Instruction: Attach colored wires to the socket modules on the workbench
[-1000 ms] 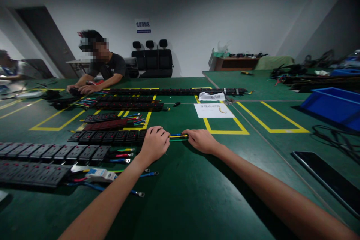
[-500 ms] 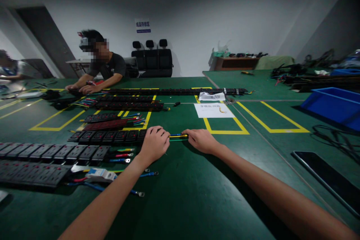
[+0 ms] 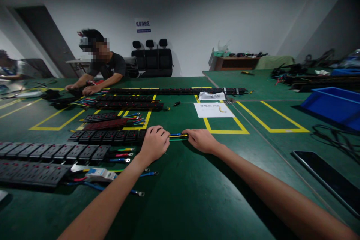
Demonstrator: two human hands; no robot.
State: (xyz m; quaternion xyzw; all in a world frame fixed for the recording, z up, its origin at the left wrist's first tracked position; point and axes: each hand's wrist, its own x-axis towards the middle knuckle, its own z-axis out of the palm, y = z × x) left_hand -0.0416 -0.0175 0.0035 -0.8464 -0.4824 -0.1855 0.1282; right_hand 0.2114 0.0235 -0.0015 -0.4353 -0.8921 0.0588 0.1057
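Observation:
My left hand (image 3: 155, 140) lies with curled fingers over the right end of a black socket strip (image 3: 109, 137), covering that end. Blue, yellow and green wires (image 3: 177, 137) run out from beneath it to the right. At their far ends my right hand (image 3: 201, 140) has its fingers closed in a pinch; the wire tips are partly hidden by the fingers. Below and left lie two larger black socket strips (image 3: 56, 152) with lugged wires, one beside a white-and-blue breaker (image 3: 100, 174).
Smaller socket strips (image 3: 107, 124) lie beyond my left hand, and printed paper (image 3: 212, 110) lies past my right. A blue bin (image 3: 334, 107), a black cable (image 3: 334, 140) and a phone-like slab (image 3: 326, 180) are on the right. A co-worker (image 3: 105, 63) handles dark parts across the table.
My hands and the wires stay where they were. One of the co-worker's hands has shifted slightly to the right.

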